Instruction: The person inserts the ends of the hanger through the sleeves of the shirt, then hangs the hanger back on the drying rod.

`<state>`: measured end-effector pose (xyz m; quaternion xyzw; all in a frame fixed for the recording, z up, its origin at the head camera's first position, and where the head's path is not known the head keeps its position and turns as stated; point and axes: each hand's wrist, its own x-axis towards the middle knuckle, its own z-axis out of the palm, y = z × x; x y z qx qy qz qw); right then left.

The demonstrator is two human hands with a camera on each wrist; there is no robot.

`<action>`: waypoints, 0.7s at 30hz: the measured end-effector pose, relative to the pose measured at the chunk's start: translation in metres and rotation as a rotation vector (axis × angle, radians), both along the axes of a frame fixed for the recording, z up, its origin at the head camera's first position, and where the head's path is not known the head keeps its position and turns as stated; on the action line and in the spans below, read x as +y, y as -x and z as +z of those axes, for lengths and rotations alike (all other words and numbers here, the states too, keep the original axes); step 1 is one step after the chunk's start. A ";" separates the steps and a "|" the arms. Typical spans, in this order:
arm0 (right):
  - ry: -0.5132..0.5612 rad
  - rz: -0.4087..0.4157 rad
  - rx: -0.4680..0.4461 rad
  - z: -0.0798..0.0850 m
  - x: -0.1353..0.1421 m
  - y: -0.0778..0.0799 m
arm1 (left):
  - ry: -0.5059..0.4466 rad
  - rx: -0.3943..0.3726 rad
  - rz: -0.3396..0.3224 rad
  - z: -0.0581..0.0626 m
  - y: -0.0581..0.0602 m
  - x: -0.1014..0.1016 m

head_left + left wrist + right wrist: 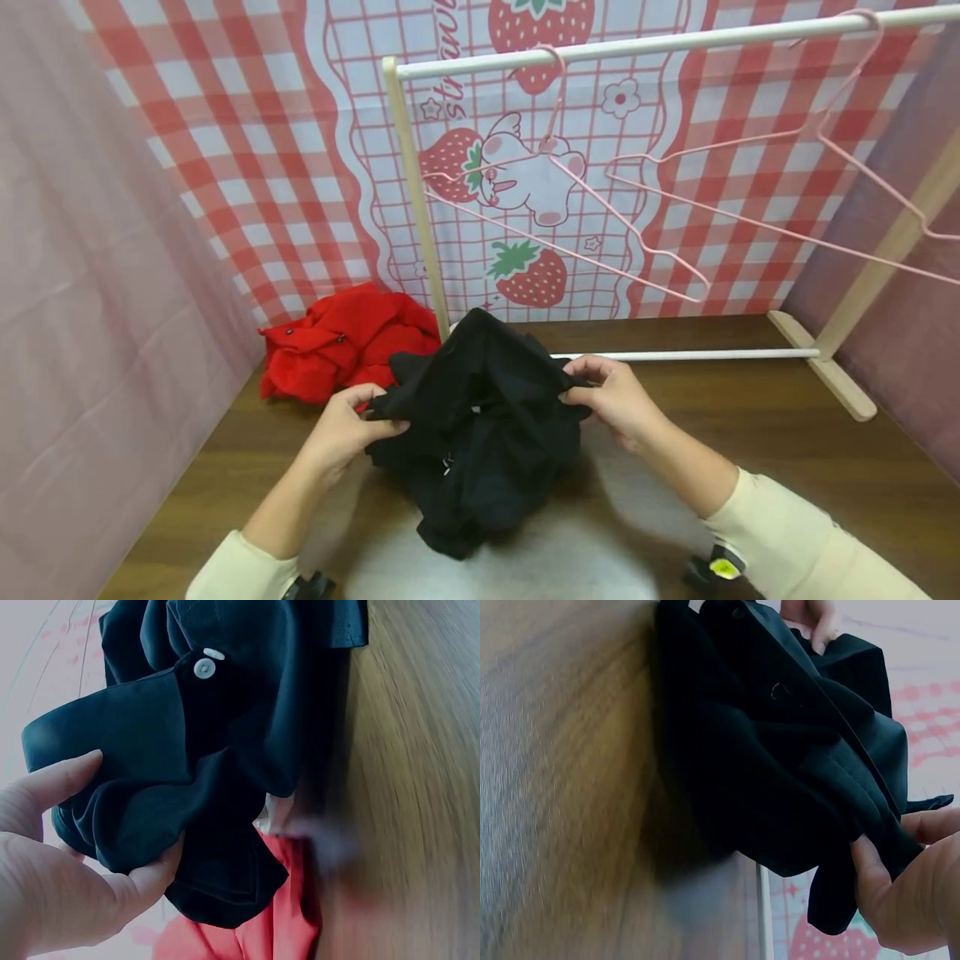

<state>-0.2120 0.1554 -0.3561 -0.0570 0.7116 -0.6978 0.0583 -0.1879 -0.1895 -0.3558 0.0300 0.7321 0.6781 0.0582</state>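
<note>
A crumpled black shirt (480,433) with white buttons (205,668) is held up over the table between both hands. My left hand (341,429) pinches its left side between thumb and fingers; in the left wrist view a folded band of cloth lies across those fingers. On the other side my right hand (618,400) grips the shirt's right edge, thumb toward me. Between the hands the cloth rises to a peak, while its lower part hangs in folds toward the tabletop. The right wrist view shows the right thumb (870,870) pressed against the black fabric.
A red garment (352,342) with dark buttons lies bunched at the back left. Behind the shirt stands a rack with a white rail (675,40) and wooden posts. Two pink hangers (630,225) hang from it. Patterned cloth covers the back wall, and pink curtains (112,292) the sides.
</note>
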 end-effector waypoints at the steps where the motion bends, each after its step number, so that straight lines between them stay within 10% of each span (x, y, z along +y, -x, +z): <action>1: -0.004 0.001 0.004 0.001 0.003 0.001 | -0.007 -0.001 0.000 0.000 0.001 0.004; 21: -0.125 -0.073 0.086 0.006 0.072 0.001 | -0.074 0.044 -0.008 -0.008 0.026 0.064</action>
